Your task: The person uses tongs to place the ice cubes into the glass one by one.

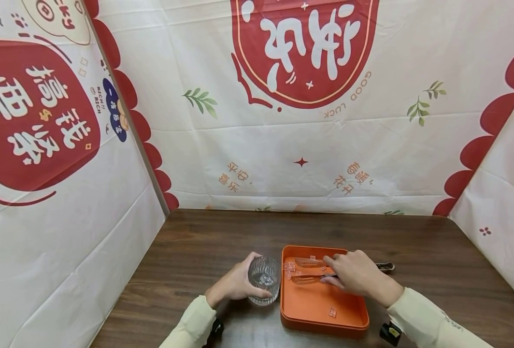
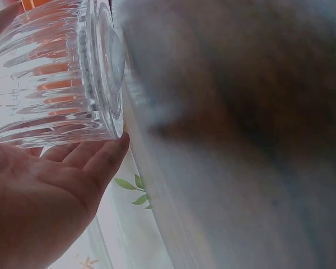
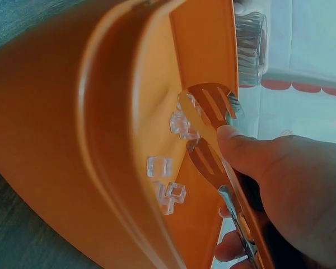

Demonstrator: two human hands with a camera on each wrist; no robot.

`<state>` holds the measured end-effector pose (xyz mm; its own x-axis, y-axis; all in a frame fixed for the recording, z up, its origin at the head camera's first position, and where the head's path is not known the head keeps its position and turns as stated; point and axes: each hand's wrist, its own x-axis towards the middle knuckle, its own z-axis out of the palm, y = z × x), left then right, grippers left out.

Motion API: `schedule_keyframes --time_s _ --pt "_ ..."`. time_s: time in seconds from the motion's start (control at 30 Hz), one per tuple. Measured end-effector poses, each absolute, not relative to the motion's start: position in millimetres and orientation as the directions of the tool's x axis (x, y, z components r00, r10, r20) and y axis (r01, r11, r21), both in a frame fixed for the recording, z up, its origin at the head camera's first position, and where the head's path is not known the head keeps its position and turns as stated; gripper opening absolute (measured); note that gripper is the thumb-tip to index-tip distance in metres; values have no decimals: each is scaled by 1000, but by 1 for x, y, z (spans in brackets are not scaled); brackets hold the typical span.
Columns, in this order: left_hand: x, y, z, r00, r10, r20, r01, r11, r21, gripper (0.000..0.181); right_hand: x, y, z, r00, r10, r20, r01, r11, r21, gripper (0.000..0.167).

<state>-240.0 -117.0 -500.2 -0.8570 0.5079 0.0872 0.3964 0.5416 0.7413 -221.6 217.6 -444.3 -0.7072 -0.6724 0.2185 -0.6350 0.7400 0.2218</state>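
Note:
My left hand (image 1: 237, 281) grips a clear ribbed glass (image 1: 264, 279) from its left side, just left of the orange tray (image 1: 309, 305). In the left wrist view, the palm and fingers curve around the glass (image 2: 56, 78). My right hand (image 1: 358, 273) holds slotted serving tongs (image 1: 306, 280) over the tray. Their two heads are apart, and no cube plainly shows pinched between them. Clear cubes (image 1: 289, 268) cluster by the tray's left wall, close to the tong heads. A separate group (image 1: 333, 312) lies nearer the front. Whether the glass contains cubes, I cannot tell.
The tray stands on a dark wooden table (image 1: 213, 237). White printed cloth (image 1: 248, 145) hangs behind the table and along both sides. A small black device (image 1: 390, 333) is by the right sleeve, right of the tray.

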Motion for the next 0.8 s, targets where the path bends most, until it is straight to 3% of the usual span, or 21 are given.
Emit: schedule_keyframes --time_s 0.8 --pt "-239 -117 -500 -847 521 104 414 525 744 82 -223 216 -451 -739 -653 165 -621 756 210 38"
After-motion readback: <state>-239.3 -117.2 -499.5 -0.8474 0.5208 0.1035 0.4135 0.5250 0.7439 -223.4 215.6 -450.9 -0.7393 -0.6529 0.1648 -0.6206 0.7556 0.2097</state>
